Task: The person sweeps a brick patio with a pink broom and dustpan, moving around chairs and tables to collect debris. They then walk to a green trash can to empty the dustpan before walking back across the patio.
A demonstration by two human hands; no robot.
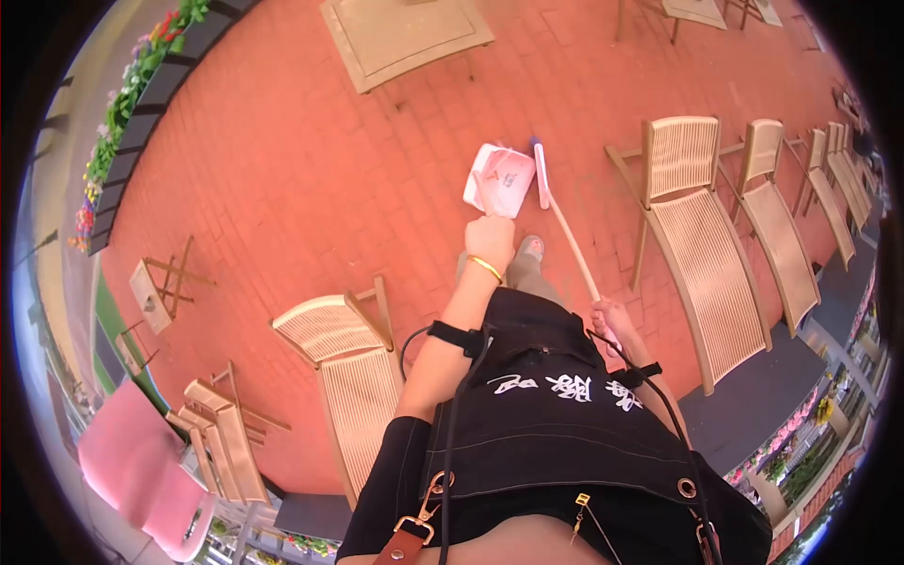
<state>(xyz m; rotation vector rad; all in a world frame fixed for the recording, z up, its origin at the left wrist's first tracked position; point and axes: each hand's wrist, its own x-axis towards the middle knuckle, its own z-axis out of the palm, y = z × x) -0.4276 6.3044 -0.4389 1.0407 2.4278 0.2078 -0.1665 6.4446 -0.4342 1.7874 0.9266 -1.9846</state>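
A pink and white dustpan (511, 185) is at the centre of the head view, over the red brick floor. My left hand (491, 241) is closed round its handle, with a gold bracelet on that wrist. Just right of the dustpan is the head of a broom (540, 173), close beside its edge. The broom's long pale stick runs down to my right hand (614, 325), whose fingers are wrapped round the pink grip at its end. Whether anything lies inside the dustpan is hard to make out.
Slatted folding chairs (702, 254) stand in a row at the right, another chair (350, 377) at lower left. A wooden table (405, 38) is at the top, a small stool (153, 294) and pink chair (141, 461) at the left. Flower planters (141, 118) line the edge.
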